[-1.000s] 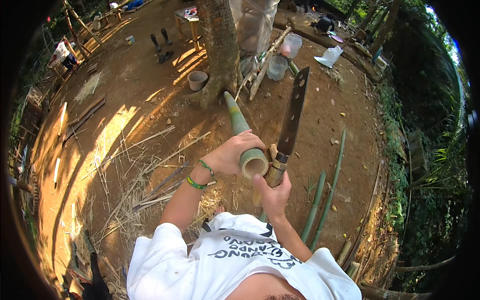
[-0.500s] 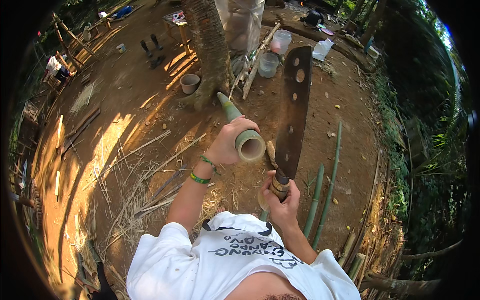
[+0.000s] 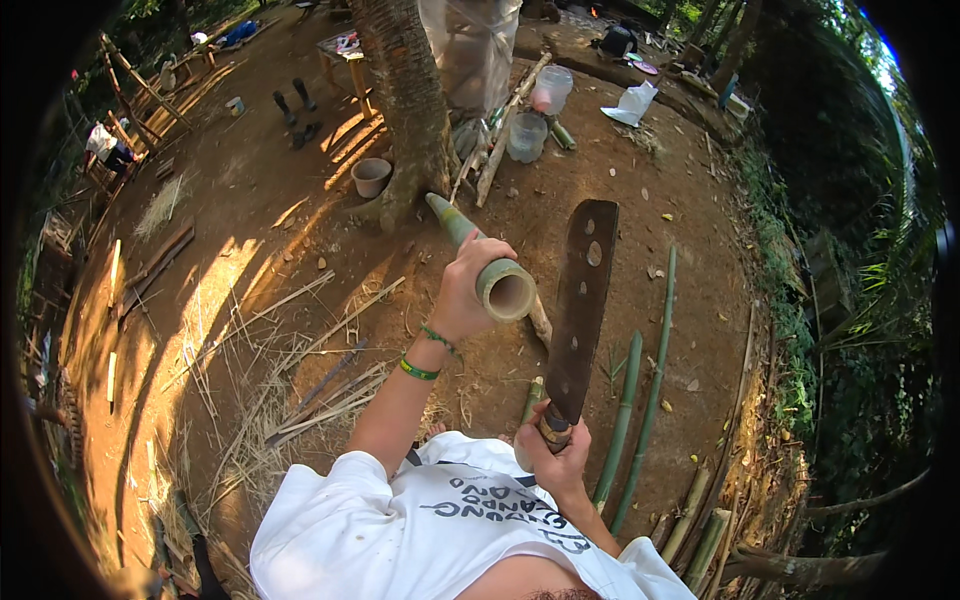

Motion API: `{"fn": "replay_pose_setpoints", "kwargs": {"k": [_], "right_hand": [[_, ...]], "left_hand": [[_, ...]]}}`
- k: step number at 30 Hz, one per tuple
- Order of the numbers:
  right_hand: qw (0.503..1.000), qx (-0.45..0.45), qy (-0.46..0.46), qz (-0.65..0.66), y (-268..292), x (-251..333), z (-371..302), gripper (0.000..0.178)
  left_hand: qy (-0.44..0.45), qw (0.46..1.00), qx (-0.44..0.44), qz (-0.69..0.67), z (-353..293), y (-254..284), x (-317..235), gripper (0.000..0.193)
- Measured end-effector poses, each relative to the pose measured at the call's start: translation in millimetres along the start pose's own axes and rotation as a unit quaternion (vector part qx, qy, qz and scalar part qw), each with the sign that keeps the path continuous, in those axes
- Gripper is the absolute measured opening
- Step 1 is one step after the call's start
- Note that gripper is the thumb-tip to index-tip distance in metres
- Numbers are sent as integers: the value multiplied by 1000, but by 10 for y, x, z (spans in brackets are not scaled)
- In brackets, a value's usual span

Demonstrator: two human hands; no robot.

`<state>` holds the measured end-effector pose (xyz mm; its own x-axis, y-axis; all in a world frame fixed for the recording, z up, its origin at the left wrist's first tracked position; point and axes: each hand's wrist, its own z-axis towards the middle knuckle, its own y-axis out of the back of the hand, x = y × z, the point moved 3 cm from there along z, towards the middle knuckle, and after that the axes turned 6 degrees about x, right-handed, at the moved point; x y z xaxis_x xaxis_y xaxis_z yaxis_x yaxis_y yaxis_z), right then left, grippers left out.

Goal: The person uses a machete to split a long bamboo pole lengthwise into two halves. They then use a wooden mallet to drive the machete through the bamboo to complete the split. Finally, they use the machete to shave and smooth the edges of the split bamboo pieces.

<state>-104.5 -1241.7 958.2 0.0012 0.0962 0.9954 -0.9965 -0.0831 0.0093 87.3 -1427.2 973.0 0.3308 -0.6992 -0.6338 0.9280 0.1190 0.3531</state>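
Note:
A green bamboo pole point(image 3: 506, 290) points its hollow cut end up toward me, its far end reaching down near the foot of the tree. My left hand point(image 3: 470, 283) is wrapped round it just below that opening. In my right hand point(image 3: 557, 452) is the short handle of a machete point(image 3: 580, 310). Its broad dark blade, pierced with several holes, stands pointing away from me, right of the pole and apart from it. A piece of wood point(image 3: 540, 325) shows between the pole and the blade. A short bamboo piece point(image 3: 533, 398) shows just beyond my right hand.
Two thin green bamboo poles point(image 3: 619, 420) lie on the right. Split strips point(image 3: 325, 405) litter the ground at left. A tree trunk point(image 3: 400, 110) rises ahead, beside a bucket point(image 3: 371, 177) and clear plastic containers point(image 3: 526, 137). Far left, another person point(image 3: 105, 145) is partly visible.
My right hand has lowered the machete, so its tip sits nearer to me. My left hand keeps hold of the bamboo pole, with its cut end shifted slightly right.

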Motion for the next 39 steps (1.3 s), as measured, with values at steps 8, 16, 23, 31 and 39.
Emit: {"fn": "replay_pose_setpoints", "kwargs": {"k": [8, 16, 23, 31, 39], "right_hand": [[998, 31, 37, -40, 82, -90, 27, 23], [999, 27, -36, 0, 8, -3, 129, 17], [991, 76, 64, -94, -161, 111, 355, 17], [991, 74, 22, -112, -279, 129, 386, 19], [989, 70, 33, -123, -290, 125, 396, 20]], "left_hand": [[-39, 994, 103, -22, 91, 125, -30, 47], [-23, 986, 161, -35, 249, 398, 11, 49], [-30, 985, 166, -32, 232, 500, 71, 51], [-23, 984, 176, -34, 235, 487, 36, 51], [-17, 983, 176, -40, 244, 506, 3, 50]]}}
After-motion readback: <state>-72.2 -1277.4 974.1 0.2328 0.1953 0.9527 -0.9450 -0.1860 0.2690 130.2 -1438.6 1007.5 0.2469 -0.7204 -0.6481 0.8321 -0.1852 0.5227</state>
